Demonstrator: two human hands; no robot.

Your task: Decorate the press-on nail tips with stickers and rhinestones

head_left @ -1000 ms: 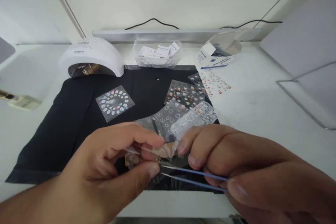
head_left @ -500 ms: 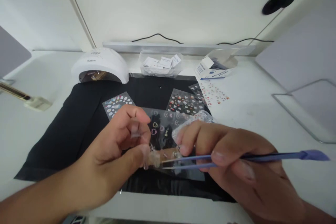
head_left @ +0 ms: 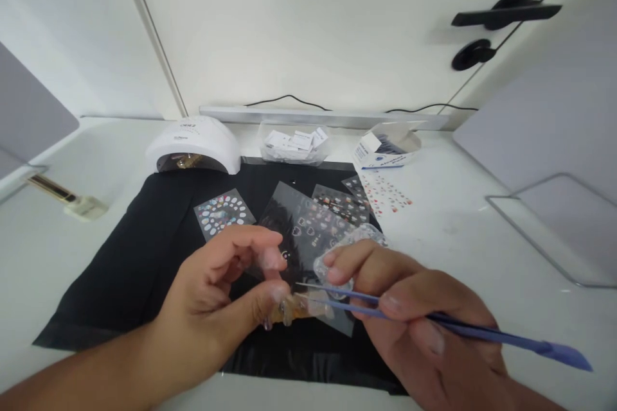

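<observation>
My left hand (head_left: 219, 298) is closed, its thumb and fingers on a small tan strip (head_left: 299, 309) with clear, shiny pieces on it. What exactly the strip is, I cannot make out. In my right hand (head_left: 414, 295) is a pair of purple tweezers (head_left: 357, 303), its two pale tips slightly apart beside the strip. Below both hands lies a clear sticker sheet (head_left: 284, 209) with small outlined designs, partly hidden. A clear, patterned plastic piece (head_left: 369, 233) shows behind my right fingers. A sheet of white oval stickers (head_left: 236, 205) rests beyond my left hand.
A black mat (head_left: 144, 237) covers the table's middle. Along the back stand a white nail lamp (head_left: 193, 138), a clear tub (head_left: 294, 149) of small packets and an open box (head_left: 385, 151) of pads. More sticker sheets (head_left: 388, 191) lie right; a cream bottle (head_left: 84, 207) lies left.
The view has tilted up, so the scene sits lower. The clear sticker sheet has turned to a slant. The tweezers now slope down toward their handle end, tips still near the strip.
</observation>
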